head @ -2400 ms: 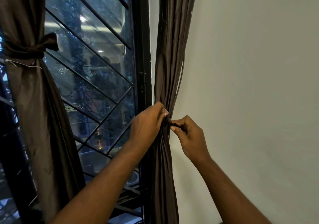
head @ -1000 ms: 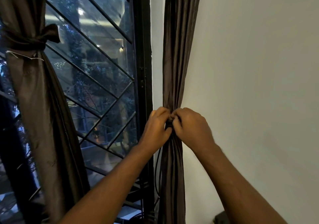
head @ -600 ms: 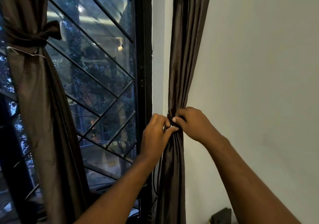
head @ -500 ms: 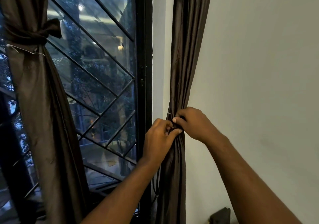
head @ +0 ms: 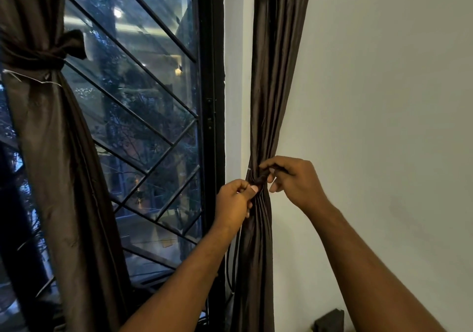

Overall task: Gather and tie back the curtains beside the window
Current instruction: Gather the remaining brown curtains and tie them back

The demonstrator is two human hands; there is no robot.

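Brown, shiny cloth makes the right curtain [head: 277, 75], which hangs between the window [head: 143, 106] and the wall [head: 384, 101], gathered into a narrow bundle. The left hand [head: 234, 205] pinches one end of a dark tie [head: 261, 178] at the waist of the bundle. The right hand [head: 298, 182], just beside it, curls its fingers round the other end.

The knot does not look tight yet. I judge that the smooth cloth may slip. If either hand lets go before the knot is pulled firm, the tie can open and the folds can spread out. A pull too far to one side may also drag folds from the bundle.

The curtain's long axis runs up and down, leaning a little to the right toward the top. The left curtain [head: 51, 152] is already tied.
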